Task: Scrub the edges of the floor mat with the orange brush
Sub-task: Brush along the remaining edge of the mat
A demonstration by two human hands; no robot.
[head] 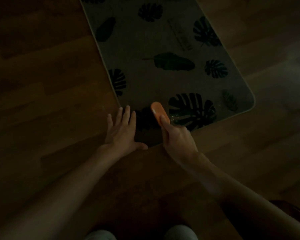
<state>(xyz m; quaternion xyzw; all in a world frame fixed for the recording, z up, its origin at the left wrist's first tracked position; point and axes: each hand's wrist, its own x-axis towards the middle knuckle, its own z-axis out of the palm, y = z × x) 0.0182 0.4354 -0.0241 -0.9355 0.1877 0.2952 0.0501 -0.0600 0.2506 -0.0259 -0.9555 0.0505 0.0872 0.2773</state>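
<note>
Orange plastic marks the brush [158, 112], which sits on the near corner of the floor mat [156, 78], its back up and its bristle side against the pile, just inside the near edge. The right hand [176, 135] is wrapped around its rear end, with one finger laid along the top, probably to press it down for a stroke. The left hand [122, 131] lies flat and spread, holding nothing, its fingers on the mat's left border and its palm over the corner, likely pinning the mat so it does not slide on the wooden floor [42, 84]. A pale trim runs round the grey, leaf-printed mat. The near edge stretches unobstructed to the right corner, and bare floor surrounds both sides, leaving open room for sweeping outward.
</note>
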